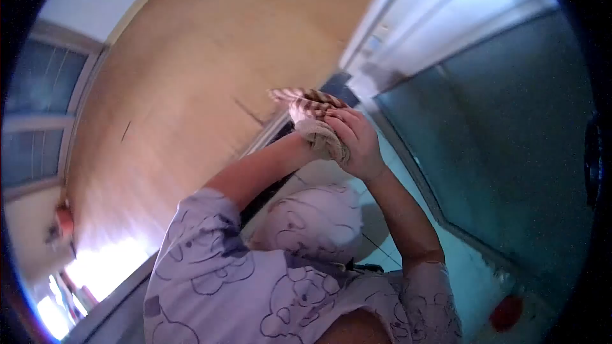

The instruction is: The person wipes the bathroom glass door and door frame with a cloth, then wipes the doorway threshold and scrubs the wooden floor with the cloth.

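Observation:
A brown-and-white striped cloth (pixel 322 103) is bunched around my left hand (pixel 296 113). Its thick beige part (pixel 324 139) lies at the wrist; whether this is a glove or a towel I cannot make out. Most of my left hand, fingers included, is hidden by the fabric. My right hand (pixel 360 140) is closed over the cloth from the right side, its fingers bent across it. Both arms reach forward from short white sleeves with line drawings, and the hands meet in front of me.
On the right stands a dark greenish panel (pixel 491 127) with a frame, beside a pale doorway. Brown flooring (pixel 191 57) spreads to the left. Light tiles (pixel 382 251) lie below my arms. A red object (pixel 505 313) is low on the right, and a window-like panel (pixel 41 83) is far left.

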The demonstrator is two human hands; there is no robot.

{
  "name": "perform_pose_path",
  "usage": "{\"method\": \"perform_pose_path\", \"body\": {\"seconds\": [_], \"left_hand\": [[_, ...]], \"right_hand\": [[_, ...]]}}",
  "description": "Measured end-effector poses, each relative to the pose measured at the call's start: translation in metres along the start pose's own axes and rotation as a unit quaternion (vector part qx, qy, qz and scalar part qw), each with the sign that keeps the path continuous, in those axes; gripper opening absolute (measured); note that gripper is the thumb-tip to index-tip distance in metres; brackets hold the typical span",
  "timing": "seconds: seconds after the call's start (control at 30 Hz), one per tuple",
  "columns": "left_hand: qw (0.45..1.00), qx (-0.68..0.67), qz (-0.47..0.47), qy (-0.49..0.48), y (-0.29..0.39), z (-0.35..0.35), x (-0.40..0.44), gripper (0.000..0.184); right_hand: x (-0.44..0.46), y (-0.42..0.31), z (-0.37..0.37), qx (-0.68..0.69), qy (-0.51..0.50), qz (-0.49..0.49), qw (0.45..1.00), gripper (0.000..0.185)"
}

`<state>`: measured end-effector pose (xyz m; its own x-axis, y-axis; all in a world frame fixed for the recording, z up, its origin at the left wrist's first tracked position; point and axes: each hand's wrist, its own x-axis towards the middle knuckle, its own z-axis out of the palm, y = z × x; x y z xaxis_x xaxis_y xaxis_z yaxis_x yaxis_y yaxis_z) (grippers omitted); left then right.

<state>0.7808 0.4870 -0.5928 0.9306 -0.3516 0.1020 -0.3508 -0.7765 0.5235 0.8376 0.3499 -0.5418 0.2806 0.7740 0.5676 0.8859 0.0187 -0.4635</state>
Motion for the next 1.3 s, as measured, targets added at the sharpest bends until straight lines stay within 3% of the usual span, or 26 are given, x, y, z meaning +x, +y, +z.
{"method": "perform_pose_path", "body": {"seconds": [0.07, 0.17, 0.23, 0.27, 0.4, 0.43, 0.47, 0.53, 0.6, 0.7, 0.77, 0.83, 0.9, 0.93, 0.97, 1.0, 1.1, 1.2, 1.27, 1.3], "left_hand": [[0.998, -0.021, 0.046, -0.027, 0.011, 0.01, 0.009, 0.025], [0.99, -0.134, 0.034, -0.037, 0.022, 0.022, 0.019, 0.02], [0.983, -0.16, -0.086, 0.036, 0.027, 0.0, 0.018, 0.018], [0.985, -0.124, -0.1, 0.069, 0.022, 0.006, 0.018, 0.019], [0.967, -0.2, -0.155, 0.021, 0.026, 0.035, 0.012, 0.022], [0.968, -0.199, -0.152, 0.02, 0.028, 0.042, 0.009, 0.022], [0.976, -0.177, -0.128, -0.017, 0.029, 0.049, 0.009, 0.023], [0.98, -0.148, -0.105, -0.083, 0.036, 0.053, 0.008, 0.025], [0.975, -0.16, -0.117, -0.096, 0.038, 0.059, 0.005, 0.025], [0.974, -0.161, -0.12, -0.108, 0.029, 0.072, -0.001, 0.026], [0.977, -0.153, -0.109, -0.102, 0.025, 0.075, -0.004, 0.026], [0.979, -0.15, -0.103, -0.095, 0.022, 0.074, -0.008, 0.026], [0.974, -0.169, -0.122, -0.086, 0.017, 0.073, -0.008, 0.025], [0.968, -0.189, -0.144, -0.079, 0.016, 0.073, -0.007, 0.023], [0.968, -0.191, -0.145, -0.078, 0.014, 0.071, -0.006, 0.023], [0.968, -0.177, -0.149, -0.097, 0.013, 0.07, -0.004, 0.024], [0.967, -0.169, -0.148, -0.118, 0.007, 0.077, 0.001, 0.025], [0.966, -0.19, -0.141, -0.105, 0.008, 0.087, 0.002, 0.025], [0.962, -0.214, -0.143, -0.092, 0.011, 0.092, 0.004, 0.025], [0.963, -0.213, -0.141, -0.09, 0.013, 0.094, 0.003, 0.023]], "right_hand": [[-0.023, 0.0, -0.025, -0.044, 0.023, 0.048, 0.998, 0.038], [-0.058, -0.018, -0.088, -0.115, 0.075, 0.113, 0.984, 0.048], [-0.075, -0.018, -0.118, -0.11, 0.087, 0.147, 0.979, 0.046], [-0.085, -0.005, -0.125, -0.082, 0.126, 0.181, 0.972, 0.046], [-0.115, 0.051, -0.131, 0.034, 0.284, 0.303, 0.909, 0.046], [-0.106, 0.057, -0.133, -0.127, 0.24, 0.251, 0.929, 0.046], [-0.092, 0.061, -0.135, -0.294, 0.214, 0.193, 0.911, 0.047], [-0.056, 0.053, -0.131, -0.545, 0.046, 0.067, 0.834, 0.048], [-0.035, 0.051, -0.111, -0.485, 0.019, 0.104, 0.868, 0.05], [-0.039, 0.078, -0.074, -0.497, -0.046, 0.086, 0.862, 0.051], [-0.04, 0.089, -0.061, -0.365, -0.104, 0.072, 0.922, 0.049], [-0.043, 0.099, -0.055, -0.395, -0.083, 0.068, 0.912, 0.045], [-0.047, 0.108, -0.057, -0.406, -0.071, -0.034, 0.911, 0.046], [-0.029, 0.098, -0.065, -0.407, -0.073, -0.035, 0.91, 0.046], [0.007, 0.073, -0.082, -0.53, -0.098, 0.016, 0.842, 0.043], [0.035, 0.058, -0.097, -0.586, -0.051, 0.013, 0.809, 0.041], [0.121, 0.009, -0.164, -0.692, 0.156, -0.065, 0.702, 0.039], [0.168, 0.042, -0.195, -0.749, 0.293, -0.204, 0.559, 0.045], [0.165, 0.05, -0.187, -0.759, 0.278, -0.186, 0.559, 0.05], [0.157, 0.052, -0.175, -0.725, 0.259, -0.167, 0.617, 0.046]]}}
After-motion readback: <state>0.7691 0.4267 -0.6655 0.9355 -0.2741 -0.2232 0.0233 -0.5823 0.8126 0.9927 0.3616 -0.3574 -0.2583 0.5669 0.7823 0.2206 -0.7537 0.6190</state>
